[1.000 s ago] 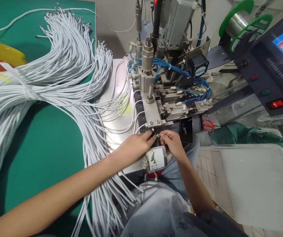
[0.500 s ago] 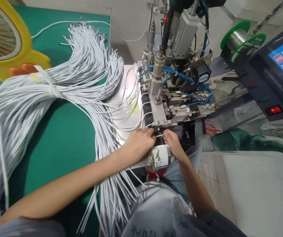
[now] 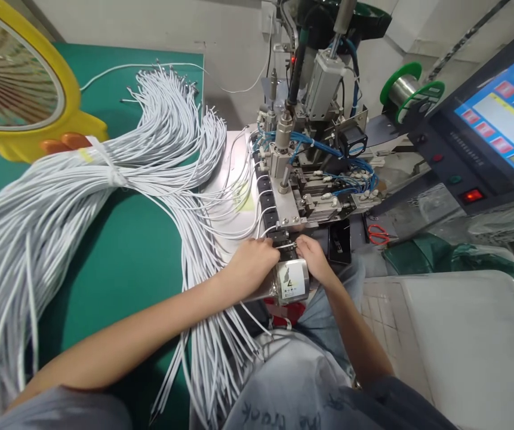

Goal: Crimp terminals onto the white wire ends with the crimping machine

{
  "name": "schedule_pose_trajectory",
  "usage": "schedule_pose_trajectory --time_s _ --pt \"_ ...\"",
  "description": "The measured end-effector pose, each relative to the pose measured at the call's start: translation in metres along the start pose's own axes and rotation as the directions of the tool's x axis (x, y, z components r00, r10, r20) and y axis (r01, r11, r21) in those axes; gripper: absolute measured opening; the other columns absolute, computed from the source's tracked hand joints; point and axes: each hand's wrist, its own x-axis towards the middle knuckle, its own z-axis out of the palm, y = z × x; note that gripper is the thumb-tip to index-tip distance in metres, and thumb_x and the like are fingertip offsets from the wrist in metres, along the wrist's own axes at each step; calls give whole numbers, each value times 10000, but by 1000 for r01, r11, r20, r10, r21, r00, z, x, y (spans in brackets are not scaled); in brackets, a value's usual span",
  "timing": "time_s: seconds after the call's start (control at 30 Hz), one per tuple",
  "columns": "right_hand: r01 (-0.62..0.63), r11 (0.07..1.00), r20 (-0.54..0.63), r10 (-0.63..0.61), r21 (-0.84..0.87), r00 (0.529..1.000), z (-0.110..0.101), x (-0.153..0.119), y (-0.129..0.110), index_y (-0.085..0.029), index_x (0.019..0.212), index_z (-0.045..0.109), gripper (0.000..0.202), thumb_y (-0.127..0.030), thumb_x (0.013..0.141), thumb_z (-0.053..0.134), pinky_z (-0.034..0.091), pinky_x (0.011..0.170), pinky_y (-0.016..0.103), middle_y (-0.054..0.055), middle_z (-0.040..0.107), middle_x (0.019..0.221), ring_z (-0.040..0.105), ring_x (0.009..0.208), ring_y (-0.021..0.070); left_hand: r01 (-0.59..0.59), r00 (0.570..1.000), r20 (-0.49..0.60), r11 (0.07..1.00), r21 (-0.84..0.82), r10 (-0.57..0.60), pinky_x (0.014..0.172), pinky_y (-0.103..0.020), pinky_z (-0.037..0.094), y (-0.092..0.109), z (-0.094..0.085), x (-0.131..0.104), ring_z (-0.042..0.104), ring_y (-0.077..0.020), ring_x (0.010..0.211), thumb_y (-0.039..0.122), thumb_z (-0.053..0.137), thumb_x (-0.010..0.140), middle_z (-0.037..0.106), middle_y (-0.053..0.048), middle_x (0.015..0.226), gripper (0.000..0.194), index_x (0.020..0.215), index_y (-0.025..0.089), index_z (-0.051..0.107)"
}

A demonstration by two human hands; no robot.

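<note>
My left hand is closed on a short stretch of white cable at the near end of the machine's black fixture row. Across from it, my right hand pinches the cable's other end; the tip between those fingers is too small to make out. Several more white cables curve from the big bundle into the row, just beyond my left hand. Right below both hands sits a metal cylinder with a white label.
Pneumatic cylinders and blue tubes of the machine rise beyond my hands. To the right are a solder wire spool, a lit control screen and red-handled scissors. A yellow fan stands left on the green table.
The camera view has swung a little, bringing more of the screen and fan into sight. My left hand has drawn slightly away from the right, and more cable shows between them.
</note>
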Motion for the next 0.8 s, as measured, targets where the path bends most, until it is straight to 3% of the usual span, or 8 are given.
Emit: schedule_pose_trajectory --time_s 0.13,0.27,0.37,0.47,0.57,0.63,0.73,0.8 --pt "24 996 -217 -41 -82 975 -11 -5 -3 -220 605 365 297 -397 831 441 235 458 225 -71 304 532 283 478 96 6 999 -46 1000 2 -5 523 -308 462 1 -4 -3 626 -242 703 -14 443 745 609 -113 772 230 727 103 640" --pt "89 962 -360 -181 -258 915 -4 -51 -28 -213 644 422 274 -330 889 381 267 497 244 -42 380 565 356 516 116 77 995 -65 997 16 -76 512 -304 440 0 -4 -3 627 -250 719 10 423 775 611 -132 809 229 793 89 637" --pt "103 861 -76 -162 -498 984 25 -98 -47 -204 717 558 219 -284 878 433 319 548 264 -5 538 579 478 540 141 163 977 -143 986 38 -156 514 -308 427 -4 1 0 634 -260 725 18 369 810 619 -151 830 275 925 62 614" --pt "133 736 201 5 -664 980 57 -128 -50 -191 891 631 192 -259 876 451 372 649 285 69 674 790 597 732 202 187 970 -167 981 41 -178 522 -298 413 -4 4 0 632 -248 719 21 356 818 621 -152 829 280 936 57 607" --pt "131 735 313 116 -665 943 66 -131 -46 -189 954 641 231 -185 874 424 395 689 272 66 694 860 618 768 188 64 979 -192 996 -54 -74 550 -285 413 4 -1 -4 619 -218 720 104 389 859 617 -123 821 237 870 83 626" --pt "117 789 293 82 -603 953 54 -123 -46 -193 879 655 231 -166 863 426 406 682 257 47 693 825 612 735 166 -117 967 -246 973 -200 65 599 -278 430 11 -6 -8 608 -191 738 207 391 904 615 -92 820 267 867 108 636" --pt "74 890 70 -47 -450 996 21 -106 -51 -184 752 643 180 -193 822 479 428 641 253 34 671 743 591 675 153 -351 916 -340 835 -424 212 699 -261 448 20 -9 -13 604 -160 795 284 363 941 626 -66 852 318 937 136 644" --pt "56 960 -113 -90 -273 990 2 -96 -56 -179 732 627 102 -231 775 550 451 617 253 24 649 714 588 656 150 -410 899 -375 739 -535 228 722 -246 449 20 -7 -13 607 -149 816 306 397 937 637 -65 873 300 1016 137 631"
